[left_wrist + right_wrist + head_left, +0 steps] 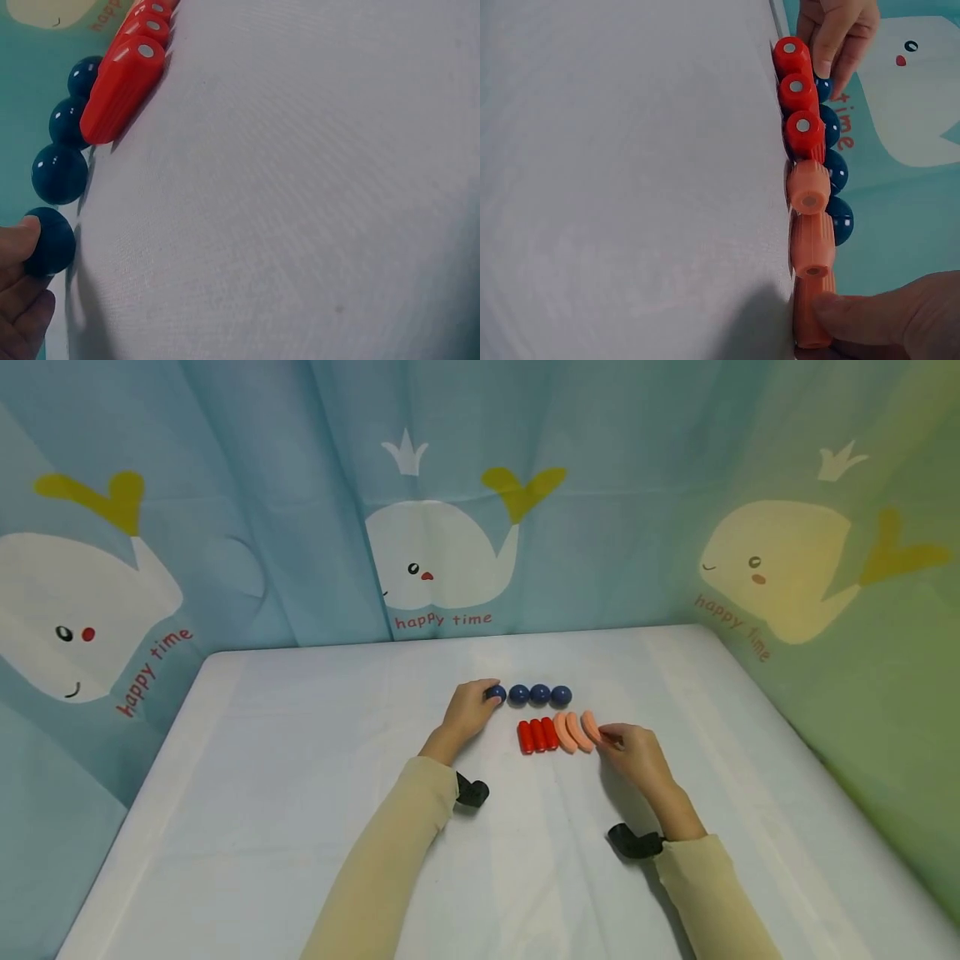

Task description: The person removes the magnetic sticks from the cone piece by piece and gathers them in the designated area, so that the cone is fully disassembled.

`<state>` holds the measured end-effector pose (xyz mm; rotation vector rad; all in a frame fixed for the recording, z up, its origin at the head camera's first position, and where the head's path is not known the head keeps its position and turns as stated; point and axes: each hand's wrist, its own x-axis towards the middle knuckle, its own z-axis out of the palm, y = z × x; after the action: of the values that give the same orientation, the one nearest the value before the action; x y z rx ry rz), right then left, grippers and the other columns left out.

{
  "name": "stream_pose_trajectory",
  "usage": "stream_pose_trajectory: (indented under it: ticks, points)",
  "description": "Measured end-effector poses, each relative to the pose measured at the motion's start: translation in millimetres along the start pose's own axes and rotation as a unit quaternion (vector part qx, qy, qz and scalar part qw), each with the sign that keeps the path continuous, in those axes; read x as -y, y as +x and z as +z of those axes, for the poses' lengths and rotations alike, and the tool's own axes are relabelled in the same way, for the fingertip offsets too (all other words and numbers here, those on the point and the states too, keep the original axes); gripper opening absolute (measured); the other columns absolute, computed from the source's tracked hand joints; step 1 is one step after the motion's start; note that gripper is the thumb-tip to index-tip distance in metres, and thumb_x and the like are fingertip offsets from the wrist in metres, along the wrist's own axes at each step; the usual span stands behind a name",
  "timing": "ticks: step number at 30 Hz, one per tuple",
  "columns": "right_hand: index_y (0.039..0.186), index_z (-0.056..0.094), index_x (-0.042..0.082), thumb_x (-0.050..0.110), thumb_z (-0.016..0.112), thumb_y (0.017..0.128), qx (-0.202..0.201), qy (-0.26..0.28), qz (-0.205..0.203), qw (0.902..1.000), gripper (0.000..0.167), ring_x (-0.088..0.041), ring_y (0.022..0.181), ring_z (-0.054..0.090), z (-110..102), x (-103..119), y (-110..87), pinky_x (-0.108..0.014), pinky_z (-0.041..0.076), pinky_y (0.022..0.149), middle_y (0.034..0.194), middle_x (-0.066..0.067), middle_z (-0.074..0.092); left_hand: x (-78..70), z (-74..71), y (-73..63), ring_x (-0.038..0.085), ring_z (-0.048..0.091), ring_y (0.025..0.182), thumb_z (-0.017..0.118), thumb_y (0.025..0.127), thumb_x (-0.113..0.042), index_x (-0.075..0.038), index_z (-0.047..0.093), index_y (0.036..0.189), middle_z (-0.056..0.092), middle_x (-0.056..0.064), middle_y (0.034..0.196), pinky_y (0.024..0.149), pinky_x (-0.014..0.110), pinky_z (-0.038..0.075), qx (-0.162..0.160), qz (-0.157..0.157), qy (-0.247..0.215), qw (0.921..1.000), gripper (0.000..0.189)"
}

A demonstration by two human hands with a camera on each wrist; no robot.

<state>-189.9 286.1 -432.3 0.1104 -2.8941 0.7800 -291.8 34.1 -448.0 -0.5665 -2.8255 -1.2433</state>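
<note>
My left hand [468, 712] pinches the leftmost blue ball [54, 244] between thumb and fingers. Several blue balls [540, 695] form a row on the white table, with a small gap beside the held one in the left wrist view. In front of them lie three red ribbed cylinders [537, 736] side by side, grey dots on their ends. Three curved orange sausage-shaped pieces [573, 732] continue that line to the right. Thumb and fingers of my right hand [637, 756] hold the rightmost orange piece [807, 311], slightly apart from its neighbour at the near end.
A white cloth covers the table [300, 760]. Behind it hangs a blue curtain [285, 510] printed with whales, and a greenish one runs along the right side. Black wrist mounts [633, 843] stick out from both sleeves, just above the cloth.
</note>
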Motion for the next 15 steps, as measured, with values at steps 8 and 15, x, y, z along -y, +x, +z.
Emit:
stream_pose_trajectory:
  ticks: [8, 15]
  points:
    - [0.106, 0.063, -0.010, -0.004, 0.062, 0.080, 0.024, 0.000, -0.002, 0.9997, 0.027, -0.038, 0.096, 0.057, 1.0, 3.7, 1.7, -0.051, 0.045, 0.081, 0.098, -0.022, 0.064, 3.6, -0.4, 2.0, 0.021, 0.048, 0.119, 0.060, 0.090, -0.014, -0.004, 0.055, 0.127, 0.055, 0.009, 0.126, 0.100, 0.030, 0.034, 0.012, 0.009, 0.010, 0.9998, 0.039]
    - [0.110, 0.061, -0.011, -0.007, 0.063, 0.076, -0.005, -0.005, -0.015, 0.9999, 0.034, -0.041, 0.095, 0.056, -3.3, 3.5, -4.5, -0.053, 0.044, 0.080, 0.100, -0.027, 0.062, 5.2, -1.7, -2.6, 0.025, 0.044, 0.122, 0.066, 0.086, -0.020, -0.006, 0.044, 0.136, 0.051, 0.013, 0.130, 0.102, 0.033, 0.031, 0.008, -0.005, -0.003, 1.0000, 0.057]
